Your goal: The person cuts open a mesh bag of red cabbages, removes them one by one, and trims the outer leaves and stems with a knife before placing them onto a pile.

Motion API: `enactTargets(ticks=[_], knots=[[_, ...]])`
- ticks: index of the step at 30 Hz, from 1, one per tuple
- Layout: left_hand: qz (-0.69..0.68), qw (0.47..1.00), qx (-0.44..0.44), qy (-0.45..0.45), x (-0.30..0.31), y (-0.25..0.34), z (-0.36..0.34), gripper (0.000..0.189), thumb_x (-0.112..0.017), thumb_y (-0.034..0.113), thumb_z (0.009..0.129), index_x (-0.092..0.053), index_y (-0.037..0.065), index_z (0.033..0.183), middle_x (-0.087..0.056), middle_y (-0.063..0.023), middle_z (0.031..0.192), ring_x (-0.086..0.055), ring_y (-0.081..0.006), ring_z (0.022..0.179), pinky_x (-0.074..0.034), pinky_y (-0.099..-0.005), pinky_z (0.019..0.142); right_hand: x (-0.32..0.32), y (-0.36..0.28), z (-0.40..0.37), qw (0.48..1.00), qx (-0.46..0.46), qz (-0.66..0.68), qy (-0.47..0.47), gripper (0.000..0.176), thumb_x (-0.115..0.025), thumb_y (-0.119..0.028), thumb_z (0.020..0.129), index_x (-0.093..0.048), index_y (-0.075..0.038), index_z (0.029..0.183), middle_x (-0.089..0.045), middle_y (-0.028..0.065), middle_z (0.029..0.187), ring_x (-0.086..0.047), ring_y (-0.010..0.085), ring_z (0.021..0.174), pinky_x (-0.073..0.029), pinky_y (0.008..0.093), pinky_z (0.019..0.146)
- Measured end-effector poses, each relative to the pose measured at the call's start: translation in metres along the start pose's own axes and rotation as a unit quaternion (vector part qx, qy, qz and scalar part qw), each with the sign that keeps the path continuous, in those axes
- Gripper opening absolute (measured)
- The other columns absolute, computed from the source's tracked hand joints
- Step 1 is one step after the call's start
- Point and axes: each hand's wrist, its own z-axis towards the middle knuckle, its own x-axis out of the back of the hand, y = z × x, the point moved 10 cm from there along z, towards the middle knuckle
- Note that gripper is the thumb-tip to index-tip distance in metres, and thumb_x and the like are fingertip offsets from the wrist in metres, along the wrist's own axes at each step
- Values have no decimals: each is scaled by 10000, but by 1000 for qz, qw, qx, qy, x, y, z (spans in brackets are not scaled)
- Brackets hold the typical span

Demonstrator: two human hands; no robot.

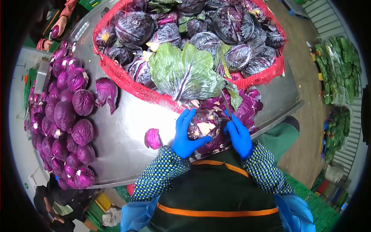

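My left hand (184,135), in a blue glove, grips the left side of a red cabbage (204,123) at the table's near edge. A pale cut stem shows on top of this cabbage. My right hand (240,136), also gloved in blue, is closed on a knife (226,103), whose blade points away from me just right of the cabbage. Loose purple leaves (249,110) lie beyond and to the right of my right hand. A large green outer leaf (185,71) rests on the cabbages just past my hands.
A red net sack (133,88), spread open, holds many untrimmed cabbages (135,28). Peeled purple cabbages (65,115) are piled along the left of the metal table (119,135). Loose leaves (153,138) lie between. At upper left, another person's hands (59,28) hold a small cabbage.
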Motion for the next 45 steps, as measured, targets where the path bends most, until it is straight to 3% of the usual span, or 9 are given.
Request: enactTargets(ticks=[7, 16, 19, 22, 26, 29, 33, 37, 45], knots=[[-47, 998, 15, 28, -1, -5, -7, 940, -851, 205, 588, -344, 62, 1366, -323, -200, 1350, -317, -337, 1272, -292, -420, 1055, -26, -32, 14, 937, 62, -325, -116, 401, -453, -330, 939, -458, -197, 1317, -625, 224, 916, -637, 322, 771, -499, 382, 693], [-130, 990, -4, 50, 0, -21, -4, 775, -849, 235, 597, -434, -23, 1199, -605, -148, 1010, -619, -278, 916, -479, -401, 847, -27, -39, 14, 982, 93, 93, -137, 447, -410, -145, 962, -323, 6, 1374, -396, 133, 1376, -401, 226, 1255, -315, 329, 1047], [146, 982, -55, 102, 17, 9, -7, 972, -887, 315, 509, -337, -37, 1229, -435, -195, 1146, -481, -297, 1068, -410, -392, 924, -27, -23, -2, 961, 153, -214, -89, 508, -422, -291, 959, -267, -144, 1420, -583, 260, 1090, -601, 335, 985, -467, 375, 842], [27, 997, 47, 59, 12, 1, 7, 1003, -888, 335, 490, -344, -51, 1239, -448, -211, 1130, -495, -321, 1051, -419, -372, 919, -28, 4, -3, 968, -49, -226, -99, 478, -416, -381, 944, -326, -254, 1396, -610, 232, 1039, -640, 326, 888, -503, 368, 773], [197, 977, -29, 82, 2, 28, -1, 1077, -831, 521, 482, -389, 16, 1324, -479, -187, 1054, -449, -326, 998, -386, -453, 857, -31, 7, 1, 959, 72, -256, -98, 502, -359, -451, 937, -253, -320, 1410, -607, 269, 739, -615, 411, 671, -497, 465, 631], [172, 975, -45, 132, -2, 31, -6, 992, -842, 487, 477, -458, 30, 1270, -480, -183, 1064, -444, -328, 1019, -391, -451, 851, -27, 38, 20, 981, 92, -135, -109, 524, -355, -389, 959, -253, -173, 1425, -614, 232, 1016, -626, 329, 878, -484, 405, 806], [177, 974, -86, 116, -1, 59, -7, 895, -848, 416, 503, -489, 50, 1236, -556, -165, 1003, -512, -332, 926, -422, -448, 816, -3, 51, 16, 966, -222, -35, -129, 471, -421, -300, 970, -374, -41, 1361, -532, 63, 1212, -510, 105, 999, -411, 257, 897], [80, 995, 10, 55, 1, 37, -12, 914, -857, 344, 508, -453, 59, 1276, -528, -161, 1025, -483, -328, 958, -400, -431, 862, -16, 24, 16, 995, 3, 57, -81, 275, -592, -250, 894, -583, -46, 1078, -587, 10, 858, -506, 71, 738, -441, 241, 656], [55, 997, -21, 41, 13, 28, -35, 793, -828, 325, 566, -480, 86, 1237, -485, -199, 1134, -441, -374, 1110, -372, -455, 951, 11, -69, 37, 990, -7, 138, 7, 164, -603, -142, 872, -554, -48, 997, -538, -38, 740, -461, 25, 618, -383, 185, 544]])
